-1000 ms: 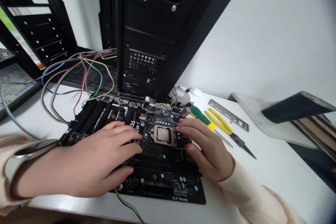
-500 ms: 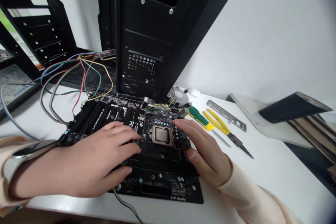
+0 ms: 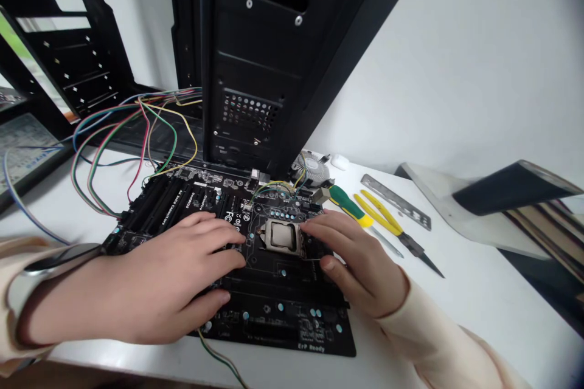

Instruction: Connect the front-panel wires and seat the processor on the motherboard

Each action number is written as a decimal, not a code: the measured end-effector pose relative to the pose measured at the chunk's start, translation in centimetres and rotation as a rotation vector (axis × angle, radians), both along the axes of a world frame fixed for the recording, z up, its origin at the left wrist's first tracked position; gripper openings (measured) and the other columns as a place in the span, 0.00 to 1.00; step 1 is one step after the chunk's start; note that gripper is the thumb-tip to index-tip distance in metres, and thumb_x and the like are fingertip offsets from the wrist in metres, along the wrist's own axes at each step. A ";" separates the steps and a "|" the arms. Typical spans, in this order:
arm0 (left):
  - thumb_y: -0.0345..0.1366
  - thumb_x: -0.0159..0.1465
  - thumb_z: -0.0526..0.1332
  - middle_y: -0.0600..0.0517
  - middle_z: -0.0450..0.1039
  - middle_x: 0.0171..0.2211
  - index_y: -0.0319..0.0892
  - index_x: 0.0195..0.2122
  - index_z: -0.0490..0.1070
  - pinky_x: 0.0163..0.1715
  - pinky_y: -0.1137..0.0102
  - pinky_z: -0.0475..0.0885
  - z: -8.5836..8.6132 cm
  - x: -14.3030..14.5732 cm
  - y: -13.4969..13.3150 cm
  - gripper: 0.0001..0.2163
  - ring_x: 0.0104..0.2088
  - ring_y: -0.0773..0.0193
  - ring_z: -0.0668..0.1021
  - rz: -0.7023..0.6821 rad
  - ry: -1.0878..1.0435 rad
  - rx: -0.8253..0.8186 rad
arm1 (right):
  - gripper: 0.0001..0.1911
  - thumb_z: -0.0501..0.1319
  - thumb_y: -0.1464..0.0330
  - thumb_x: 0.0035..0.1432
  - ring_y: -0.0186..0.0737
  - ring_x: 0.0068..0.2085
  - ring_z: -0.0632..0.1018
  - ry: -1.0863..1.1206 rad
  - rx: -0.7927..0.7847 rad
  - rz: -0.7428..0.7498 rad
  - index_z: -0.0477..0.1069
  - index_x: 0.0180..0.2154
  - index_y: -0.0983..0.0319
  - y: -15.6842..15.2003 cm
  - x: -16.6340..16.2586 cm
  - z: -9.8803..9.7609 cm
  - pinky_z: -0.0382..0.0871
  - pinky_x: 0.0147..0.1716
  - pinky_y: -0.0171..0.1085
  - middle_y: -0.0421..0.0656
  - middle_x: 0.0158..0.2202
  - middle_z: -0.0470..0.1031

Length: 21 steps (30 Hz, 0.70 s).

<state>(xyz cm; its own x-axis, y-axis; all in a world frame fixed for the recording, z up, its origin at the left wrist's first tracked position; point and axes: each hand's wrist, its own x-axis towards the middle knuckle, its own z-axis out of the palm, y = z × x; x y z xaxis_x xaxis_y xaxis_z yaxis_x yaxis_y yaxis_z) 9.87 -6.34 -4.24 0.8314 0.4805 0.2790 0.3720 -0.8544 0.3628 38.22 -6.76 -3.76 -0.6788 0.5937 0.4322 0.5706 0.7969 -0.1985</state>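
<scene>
The motherboard (image 3: 278,310) is matt black, the CPU socket (image 3: 283,236) dull metal, the plier handles (image 3: 376,213) glossy plastic.

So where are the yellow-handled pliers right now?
In the head view, the yellow-handled pliers lie on the white desk right of the motherboard, between the green-handled screwdriver and the metal I/O shield, just beyond the person's right hand.

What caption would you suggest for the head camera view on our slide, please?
Left hand and right hand rest on a black motherboard around its CPU socket.
</scene>
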 end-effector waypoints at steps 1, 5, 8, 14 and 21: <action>0.32 0.60 0.58 0.47 0.73 0.42 0.45 0.45 0.70 0.48 0.59 0.69 0.0 0.0 0.0 0.12 0.45 0.54 0.75 0.000 -0.009 -0.005 | 0.18 0.46 0.62 0.67 0.46 0.39 0.76 -0.001 -0.006 -0.001 0.66 0.49 0.63 0.0 0.0 0.0 0.73 0.38 0.46 0.51 0.40 0.75; 0.32 0.61 0.57 0.48 0.73 0.42 0.46 0.46 0.70 0.48 0.60 0.69 0.1 0.1 0.0 0.12 0.44 0.55 0.75 0.000 -0.035 -0.013 | 0.13 0.51 0.66 0.64 0.44 0.38 0.76 -0.047 -0.029 -0.031 0.69 0.45 0.64 0.0 0.1 0.0 0.75 0.36 0.43 0.51 0.39 0.76; 0.32 0.61 0.57 0.48 0.73 0.42 0.46 0.46 0.70 0.49 0.60 0.68 0.1 0.1 -0.1 0.12 0.44 0.55 0.75 0.003 -0.043 -0.009 | 0.12 0.52 0.70 0.63 0.44 0.39 0.77 -0.090 -0.041 -0.078 0.70 0.45 0.64 0.0 0.0 0.1 0.75 0.37 0.44 0.52 0.41 0.76; 0.32 0.61 0.57 0.48 0.73 0.42 0.46 0.46 0.70 0.47 0.61 0.69 0.2 0.1 0.0 0.12 0.43 0.55 0.75 0.003 -0.026 -0.022 | 0.16 0.50 0.72 0.62 0.46 0.41 0.77 -0.150 -0.028 -0.097 0.68 0.50 0.63 -0.3 0.2 0.5 0.75 0.38 0.46 0.52 0.43 0.75; 0.32 0.61 0.57 0.48 0.73 0.42 0.46 0.46 0.70 0.48 0.61 0.68 0.1 0.0 0.0 0.12 0.44 0.55 0.75 0.007 -0.031 -0.024 | 0.16 0.53 0.72 0.60 0.48 0.42 0.77 -0.104 0.110 -0.105 0.65 0.51 0.61 -0.4 0.5 0.4 0.74 0.39 0.48 0.51 0.44 0.75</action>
<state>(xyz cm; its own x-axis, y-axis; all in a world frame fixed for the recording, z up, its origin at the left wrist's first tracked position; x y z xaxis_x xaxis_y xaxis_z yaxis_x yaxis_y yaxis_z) 9.92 -6.37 -4.17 0.8193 0.4928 0.2931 0.3661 -0.8430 0.3942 38.71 -7.14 -3.36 -0.6597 0.6167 0.4296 0.6649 0.7454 -0.0489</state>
